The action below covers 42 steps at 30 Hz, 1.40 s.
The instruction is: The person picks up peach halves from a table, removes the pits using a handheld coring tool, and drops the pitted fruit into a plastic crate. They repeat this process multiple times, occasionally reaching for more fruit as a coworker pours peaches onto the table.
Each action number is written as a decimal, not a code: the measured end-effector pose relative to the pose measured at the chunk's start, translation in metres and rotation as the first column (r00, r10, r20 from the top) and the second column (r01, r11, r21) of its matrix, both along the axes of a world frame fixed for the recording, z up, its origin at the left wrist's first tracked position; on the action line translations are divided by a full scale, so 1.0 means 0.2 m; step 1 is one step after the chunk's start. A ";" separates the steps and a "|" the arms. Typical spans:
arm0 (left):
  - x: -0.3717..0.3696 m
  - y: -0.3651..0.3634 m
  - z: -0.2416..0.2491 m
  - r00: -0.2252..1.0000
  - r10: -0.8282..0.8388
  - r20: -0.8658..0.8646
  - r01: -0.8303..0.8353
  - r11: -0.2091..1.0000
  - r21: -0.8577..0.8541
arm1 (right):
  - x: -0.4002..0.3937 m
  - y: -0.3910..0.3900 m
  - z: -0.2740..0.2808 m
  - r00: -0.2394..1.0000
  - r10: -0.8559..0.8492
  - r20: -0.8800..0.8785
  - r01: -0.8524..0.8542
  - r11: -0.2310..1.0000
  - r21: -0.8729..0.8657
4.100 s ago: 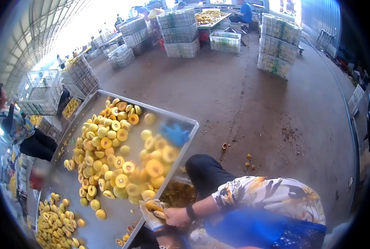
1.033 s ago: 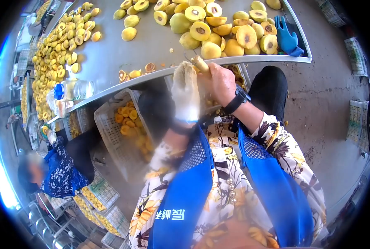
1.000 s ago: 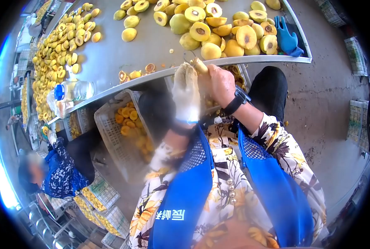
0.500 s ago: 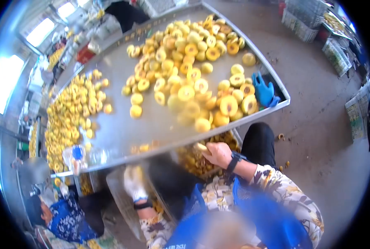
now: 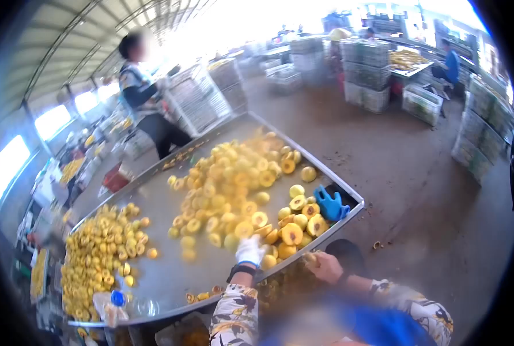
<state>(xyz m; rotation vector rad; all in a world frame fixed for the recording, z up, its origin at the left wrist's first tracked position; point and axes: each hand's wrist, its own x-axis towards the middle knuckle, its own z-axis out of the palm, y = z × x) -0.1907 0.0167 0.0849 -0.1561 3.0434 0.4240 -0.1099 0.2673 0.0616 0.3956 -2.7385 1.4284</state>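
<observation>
My left hand [image 5: 249, 252], in a white glove, reaches over the near edge of the metal table with fingers stretched towards the heap of halved yellow peaches [image 5: 292, 234]. Its fingertips are right at the nearest halves and hold nothing visible. My bare right hand [image 5: 327, 268] is closed just outside the table's edge, to the right of the left hand. A small pale-brown thing shows at its fingertips; I cannot tell what it is. Below the rim, between my hands, a blurred container of peach pieces [image 5: 286, 286] shows in part.
The metal table [image 5: 170, 271] bears a second peach heap [image 5: 98, 254] at left, a bottle with a blue cap [image 5: 117, 298] and a blue glove [image 5: 331, 203] in the right corner. A person [image 5: 144, 98] stands beyond the far edge near white crates [image 5: 196, 101]. Stacked crates [image 5: 366, 75] stand farther back.
My left hand has moved up from a bin below the table to the peach heap. My right hand stays closed by the table edge. The view has tilted up, showing more of the room.
</observation>
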 end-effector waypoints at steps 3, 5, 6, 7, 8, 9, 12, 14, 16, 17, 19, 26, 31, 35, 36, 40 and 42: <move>-0.06 -0.04 -0.18 0.996 -0.018 -0.089 0.016 1.000 -0.026 | -0.02 0.26 0.17 0.947 -0.173 0.271 0.249 0.928 -0.276; -0.06 0.00 -0.11 0.999 -0.032 -0.029 0.029 0.996 -0.089 | -0.11 0.52 0.18 0.932 -0.345 0.110 0.360 0.850 -0.385; -0.04 -0.01 -0.10 0.998 -0.051 -0.031 0.048 0.996 -0.076 | -0.05 0.65 0.42 0.940 -0.303 0.157 0.341 0.844 -0.415; -0.07 -0.04 -0.13 0.998 -0.050 -0.039 0.047 0.997 -0.057 | -0.13 0.78 0.45 0.901 -0.333 0.277 0.433 0.665 -0.608; -0.08 -0.05 -0.14 0.996 -0.065 -0.053 0.062 0.996 -0.057 | -0.17 0.97 0.51 0.928 -0.223 0.298 0.371 0.467 -0.803; -0.06 -0.06 -0.16 0.996 -0.064 -0.067 0.060 0.996 -0.058 | -0.16 1.11 0.67 0.914 -0.335 0.229 0.387 0.552 -0.739; -0.04 -0.04 -0.13 0.996 -0.074 -0.042 0.071 0.994 -0.089 | -0.16 1.50 1.07 0.744 -0.664 -0.068 0.555 0.672 -0.490; -0.04 -0.05 -0.13 0.994 -0.092 -0.052 0.087 0.992 -0.096 | -0.18 1.81 1.34 0.618 -0.778 -0.114 0.716 0.617 -0.327; -0.02 -0.03 -0.09 0.995 -0.084 -0.046 0.079 0.992 -0.100 | -0.19 2.10 1.53 0.437 -0.895 -0.091 0.846 0.443 -0.298; -0.02 -0.02 -0.07 0.995 -0.093 -0.044 0.089 0.992 -0.089 | -0.14 2.14 1.66 0.376 -0.903 -0.210 0.900 0.409 -0.150; -0.01 0.01 -0.04 0.997 -0.073 -0.040 0.070 0.995 -0.067 | -0.10 2.31 1.87 0.213 -0.901 -0.378 0.967 0.138 0.216; 0.00 -0.04 -0.15 0.995 -0.053 -0.090 0.049 0.998 -0.042 | 0.18 2.62 2.02 -0.091 -0.855 -0.511 0.900 -0.290 0.325; -0.01 -0.08 -0.21 0.980 -0.101 -0.169 0.101 0.995 -0.008 | 0.19 2.72 1.89 -0.077 -0.916 -0.393 0.876 -0.250 0.412; 0.01 -0.08 -0.21 0.967 -0.110 -0.231 0.113 0.994 -0.001 | 0.14 2.58 1.92 -0.134 -0.914 -0.384 0.903 -0.273 0.333; 0.02 -0.07 -0.19 0.976 -0.090 -0.197 0.094 0.996 0.012 | 0.12 2.59 1.91 -0.147 -0.916 -0.373 0.934 -0.252 0.252; 0.03 -0.05 -0.19 0.973 -0.046 -0.225 0.062 0.996 0.062 | 0.06 2.72 1.84 -0.179 -0.930 -0.321 0.947 -0.251 0.199; 0.02 -0.06 -0.19 0.979 -0.019 -0.203 0.028 0.999 0.039 | 0.04 2.75 1.81 -0.183 -0.938 -0.294 0.939 -0.256 0.230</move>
